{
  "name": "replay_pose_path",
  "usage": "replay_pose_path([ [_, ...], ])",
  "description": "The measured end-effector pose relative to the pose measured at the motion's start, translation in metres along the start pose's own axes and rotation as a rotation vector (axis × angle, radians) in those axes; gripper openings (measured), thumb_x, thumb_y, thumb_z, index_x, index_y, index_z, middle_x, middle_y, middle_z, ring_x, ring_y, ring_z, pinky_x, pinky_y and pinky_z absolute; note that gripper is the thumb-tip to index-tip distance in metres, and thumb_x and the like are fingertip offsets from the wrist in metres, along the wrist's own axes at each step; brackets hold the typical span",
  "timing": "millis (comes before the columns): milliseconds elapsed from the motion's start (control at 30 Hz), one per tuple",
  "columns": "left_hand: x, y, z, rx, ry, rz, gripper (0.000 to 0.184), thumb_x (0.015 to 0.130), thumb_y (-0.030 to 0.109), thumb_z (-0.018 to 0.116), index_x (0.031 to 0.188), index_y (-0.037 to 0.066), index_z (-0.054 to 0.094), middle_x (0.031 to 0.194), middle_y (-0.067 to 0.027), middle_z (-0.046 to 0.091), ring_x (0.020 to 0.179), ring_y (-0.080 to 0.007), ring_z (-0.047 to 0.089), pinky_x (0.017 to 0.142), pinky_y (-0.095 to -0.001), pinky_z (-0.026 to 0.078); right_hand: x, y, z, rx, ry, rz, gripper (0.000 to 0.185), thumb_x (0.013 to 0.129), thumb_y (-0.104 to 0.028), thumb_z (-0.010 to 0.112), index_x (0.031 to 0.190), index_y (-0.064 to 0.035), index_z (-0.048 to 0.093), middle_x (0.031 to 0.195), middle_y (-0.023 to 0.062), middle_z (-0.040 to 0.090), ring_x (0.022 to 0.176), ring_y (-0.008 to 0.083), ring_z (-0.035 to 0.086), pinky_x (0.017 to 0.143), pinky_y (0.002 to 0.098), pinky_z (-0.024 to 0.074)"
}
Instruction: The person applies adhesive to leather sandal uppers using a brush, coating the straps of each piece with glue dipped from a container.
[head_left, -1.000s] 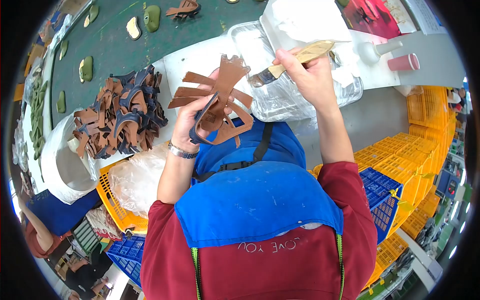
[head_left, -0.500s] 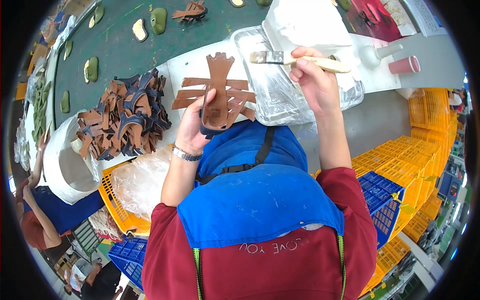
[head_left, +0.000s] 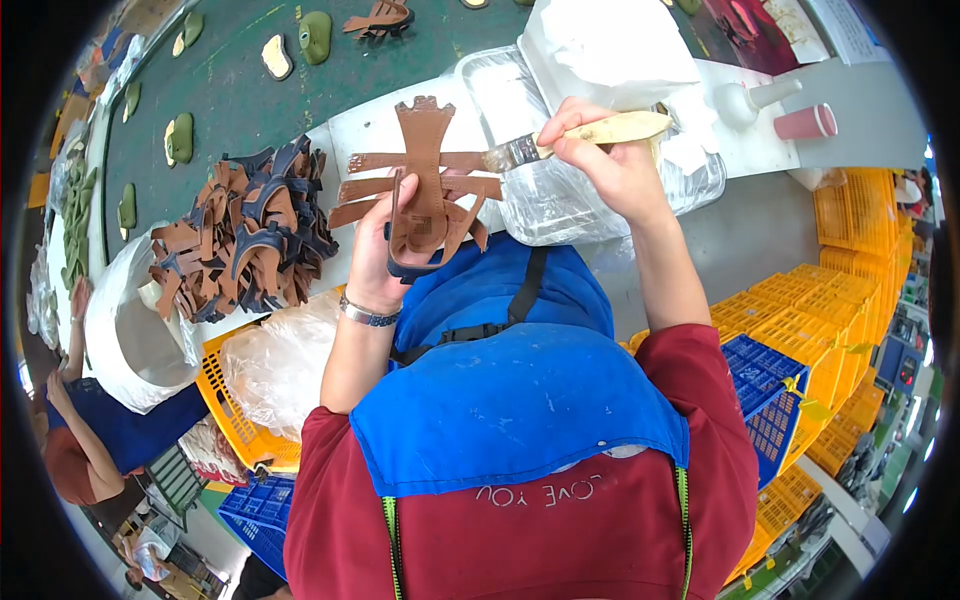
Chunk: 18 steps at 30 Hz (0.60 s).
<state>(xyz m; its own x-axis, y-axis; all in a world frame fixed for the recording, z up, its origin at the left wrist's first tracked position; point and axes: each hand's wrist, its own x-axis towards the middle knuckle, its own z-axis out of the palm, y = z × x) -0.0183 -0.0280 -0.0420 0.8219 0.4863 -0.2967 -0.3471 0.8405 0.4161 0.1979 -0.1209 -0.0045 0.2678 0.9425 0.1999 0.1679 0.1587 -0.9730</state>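
My left hand grips a brown sandal upper with dark edging at its heel. Several straps fan out to both sides, and a notched strap points away from me. In my right hand is a paintbrush with a pale wooden handle and metal ferrule. Its bristles meet the tip of an upper right strap; whether they press on it I cannot tell. Left of my left hand lies a heap of similar brown and navy uppers. Beneath the brush sits a plastic-covered tray.
A green conveyor belt carries green clogs and pale soles. A white container, white bottle and red cup stand rightward. Yellow crates line the right; a white bin and another person's arm are left.
The brush has come left and down, from above the tray to a strap end. The upper has shifted slightly left and up in my left hand.
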Motion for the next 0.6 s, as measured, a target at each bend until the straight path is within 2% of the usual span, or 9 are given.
replay_pose_path([
  [167,0.004,0.001,0.001,-0.003,0.064,-0.068,0.037,0.09,0.026,0.039,0.111,-0.003,0.046,0.104,-0.0185,0.056,0.095,-0.0258,0.056,0.083,-0.0361,0.046,0.002,-0.016,-0.004,0.067,0.099,-0.033,0.01,0.072,-0.002,0.051,0.077,0.0001,0.059,0.074,0.0026,0.053,0.069,0.0094,0.047,0.063,0.0208,0.0358],
  [233,0.005,0.0,-0.006,-0.001,0.008,-0.096,0.037,0.09,0.026,0.039,0.111,-0.004,0.046,0.104,-0.0194,0.056,0.097,-0.0257,0.055,0.084,-0.0354,0.046,0.004,-0.016,-0.003,0.113,0.077,-0.08,0.01,0.073,-0.002,0.051,0.077,0.0003,0.059,0.075,0.0027,0.054,0.069,0.0094,0.047,0.063,0.0209,0.036],
  [267,0.005,0.0,-0.004,0.029,0.044,-0.072,0.038,0.09,0.027,0.039,0.111,-0.004,0.046,0.104,-0.0199,0.055,0.097,-0.0257,0.055,0.084,-0.0355,0.045,0.005,-0.015,-0.002,0.136,0.067,-0.103,0.01,0.073,-0.002,0.051,0.077,0.0003,0.059,0.075,0.0027,0.054,0.069,0.0094,0.047,0.063,0.021,0.0361],
  [367,0.001,0.002,0.006,0.009,0.078,-0.021,0.039,0.09,0.028,0.039,0.111,-0.004,0.046,0.106,-0.0213,0.054,0.098,-0.0274,0.055,0.085,-0.0362,0.045,0.007,-0.006,0.006,0.007,-0.008,-0.03,0.009,0.073,-0.003,0.051,0.076,0.0005,0.059,0.075,0.0032,0.055,0.07,0.0094,0.048,0.064,0.0216,0.0368],
  [400,0.0,0.005,0.01,-0.071,0.042,-0.019,0.04,0.09,0.028,0.039,0.112,-0.004,0.046,0.106,-0.0219,0.054,0.099,-0.029,0.054,0.085,-0.0367,0.045,0.009,-0.004,0.006,-0.051,-0.001,0.035,0.009,0.073,-0.003,0.052,0.077,0.0005,0.059,0.075,0.0033,0.056,0.07,0.0095,0.049,0.065,0.0222,0.0376],
  [500,-0.001,0.006,0.01,-0.126,0.088,-0.06,0.041,0.089,0.029,0.039,0.114,-0.004,0.044,0.108,-0.0242,0.052,0.103,-0.0349,0.051,0.085,-0.0394,0.045,0.008,-0.007,-0.001,-0.014,0.09,0.056,0.01,0.073,-0.003,0.051,0.077,0.001,0.059,0.076,0.004,0.055,0.07,0.0099,0.048,0.064,0.0222,0.0371],
  [600,0.001,0.005,0.0,-0.152,0.073,-0.132,0.045,0.089,0.031,0.038,0.113,-0.007,0.045,0.108,-0.0271,0.051,0.105,-0.0401,0.048,0.086,-0.0427,0.045,0.005,-0.012,-0.009,0.144,0.065,0.042,0.01,0.072,-0.003,0.051,0.076,0.0018,0.058,0.075,0.0046,0.052,0.068,0.0101,0.045,0.062,0.0218,0.0356],
])
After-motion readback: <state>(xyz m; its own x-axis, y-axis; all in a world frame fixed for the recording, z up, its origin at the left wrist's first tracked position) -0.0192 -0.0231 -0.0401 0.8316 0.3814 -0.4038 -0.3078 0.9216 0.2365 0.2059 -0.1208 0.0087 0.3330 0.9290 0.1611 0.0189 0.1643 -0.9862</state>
